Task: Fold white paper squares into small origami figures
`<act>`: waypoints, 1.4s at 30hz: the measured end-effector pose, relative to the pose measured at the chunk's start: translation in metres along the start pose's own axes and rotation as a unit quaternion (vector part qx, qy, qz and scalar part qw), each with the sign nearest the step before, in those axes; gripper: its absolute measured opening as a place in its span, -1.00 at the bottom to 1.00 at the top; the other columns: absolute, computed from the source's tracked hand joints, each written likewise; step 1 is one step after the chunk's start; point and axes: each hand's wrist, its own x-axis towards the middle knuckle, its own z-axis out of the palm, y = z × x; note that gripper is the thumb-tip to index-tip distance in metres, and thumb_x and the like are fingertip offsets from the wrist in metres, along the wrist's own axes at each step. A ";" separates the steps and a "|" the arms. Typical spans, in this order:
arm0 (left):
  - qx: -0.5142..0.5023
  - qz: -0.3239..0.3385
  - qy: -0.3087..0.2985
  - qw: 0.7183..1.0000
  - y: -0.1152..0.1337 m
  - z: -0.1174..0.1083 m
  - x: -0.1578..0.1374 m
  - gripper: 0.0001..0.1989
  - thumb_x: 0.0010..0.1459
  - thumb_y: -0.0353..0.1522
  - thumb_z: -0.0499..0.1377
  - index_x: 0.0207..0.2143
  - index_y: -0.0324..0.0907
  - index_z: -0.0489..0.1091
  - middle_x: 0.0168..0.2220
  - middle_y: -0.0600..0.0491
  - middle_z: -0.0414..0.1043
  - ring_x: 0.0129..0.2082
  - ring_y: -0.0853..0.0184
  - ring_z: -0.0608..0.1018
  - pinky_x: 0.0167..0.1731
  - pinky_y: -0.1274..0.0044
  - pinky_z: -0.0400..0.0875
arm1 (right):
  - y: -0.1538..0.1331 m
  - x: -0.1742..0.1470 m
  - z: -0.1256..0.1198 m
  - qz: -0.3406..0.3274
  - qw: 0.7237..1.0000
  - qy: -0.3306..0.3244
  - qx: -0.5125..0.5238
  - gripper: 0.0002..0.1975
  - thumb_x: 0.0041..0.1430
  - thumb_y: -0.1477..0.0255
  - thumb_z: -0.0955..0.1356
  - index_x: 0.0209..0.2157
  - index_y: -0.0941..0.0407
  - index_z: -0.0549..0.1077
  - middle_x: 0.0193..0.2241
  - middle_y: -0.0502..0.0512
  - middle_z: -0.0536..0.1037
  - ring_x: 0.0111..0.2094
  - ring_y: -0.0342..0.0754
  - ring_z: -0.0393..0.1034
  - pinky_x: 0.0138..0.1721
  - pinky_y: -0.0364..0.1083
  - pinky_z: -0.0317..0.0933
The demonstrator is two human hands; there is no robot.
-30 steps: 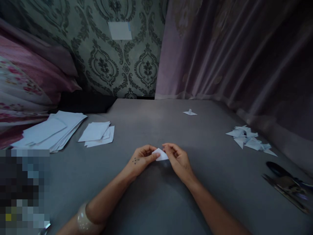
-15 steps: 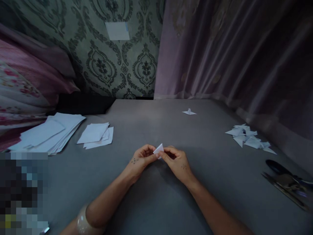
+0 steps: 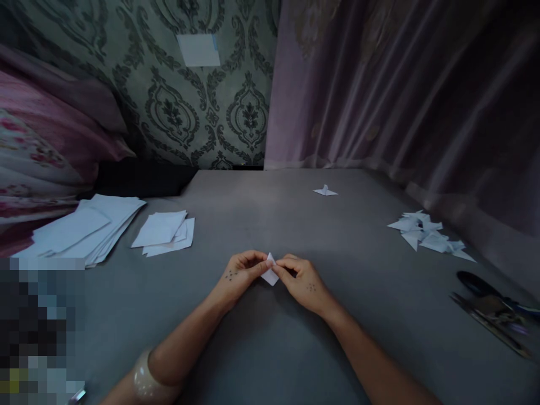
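Note:
A small piece of folded white paper [image 3: 270,277] is held between both hands near the middle of the table, one point up and one point down. My left hand [image 3: 241,275] pinches its left side with thumb and fingers. From the right, my right hand [image 3: 302,280] grips the other side the same way. The thumbs nearly meet in front of the paper and cover part of it. Farther back stands a small folded paper figure [image 3: 325,190] with pointed ends.
To the left lie a stack of large white sheets [image 3: 88,228] and a smaller stack of paper squares [image 3: 162,230]. Several folded paper pieces [image 3: 430,233] are heaped at the right. Below them are dark-handled scissors or similar tools [image 3: 491,312]. A curtain [image 3: 358,84] borders the grey table [image 3: 253,214].
The folded paper has turned between my fingers, and more of it now shows below the thumbs. Both hands have shifted slightly and stay closed on it.

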 end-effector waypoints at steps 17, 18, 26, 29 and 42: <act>0.254 0.134 -0.067 0.956 0.003 -0.028 0.030 -0.83 -0.01 -0.29 0.22 -0.46 -0.23 0.46 -0.56 0.10 0.40 -0.54 0.42 0.37 -0.50 0.60 0.20 | 0.024 0.037 -0.003 -0.007 0.998 -0.024 -0.053 -0.86 0.03 0.39 0.36 -0.40 0.17 0.50 -0.58 -0.02 0.47 -0.56 -0.19 0.30 -0.51 -0.21 0.19; 0.306 0.184 -0.065 0.932 0.004 -0.030 0.034 -0.85 0.03 -0.30 0.19 -0.43 -0.22 0.46 -0.52 0.08 0.41 -0.51 0.40 0.38 -0.46 0.58 0.22 | 0.023 0.040 -0.005 -0.026 0.997 -0.014 -0.069 -0.88 0.05 0.41 0.35 -0.39 0.16 0.50 -0.54 0.00 0.48 -0.51 -0.18 0.32 -0.45 -0.19 0.21; 0.604 0.413 -0.092 0.675 -0.004 -0.040 0.059 -0.77 0.24 -0.44 -0.05 -0.36 -0.25 0.38 -0.31 -0.12 0.41 -0.29 0.25 0.40 -0.22 0.45 0.23 | 0.033 0.053 -0.011 -0.204 0.945 -0.023 -0.256 -0.81 0.15 0.60 0.25 -0.40 0.12 0.46 -0.31 0.13 0.47 -0.21 -0.04 0.31 -0.07 -0.03 0.12; 0.602 0.408 -0.109 0.678 -0.009 -0.038 0.066 -0.81 0.20 -0.48 -0.02 -0.37 -0.24 0.37 -0.33 -0.10 0.40 -0.29 0.26 0.41 -0.21 0.45 0.24 | 0.043 0.055 -0.010 -0.211 0.937 -0.031 -0.277 -0.78 0.14 0.64 0.22 -0.35 0.14 0.47 -0.31 0.14 0.46 -0.22 -0.04 0.31 -0.10 -0.05 0.16; 0.465 0.236 -0.155 0.839 0.005 -0.045 0.074 -0.72 -0.05 -0.45 0.16 -0.22 -0.22 0.46 -0.30 0.02 0.38 -0.37 0.38 0.42 -0.35 0.58 0.31 | 0.055 0.053 -0.013 -0.141 0.962 0.002 -0.232 -0.65 -0.04 0.65 0.27 -0.19 0.15 0.48 -0.25 0.11 0.42 -0.27 -0.11 0.34 -0.19 -0.13 0.24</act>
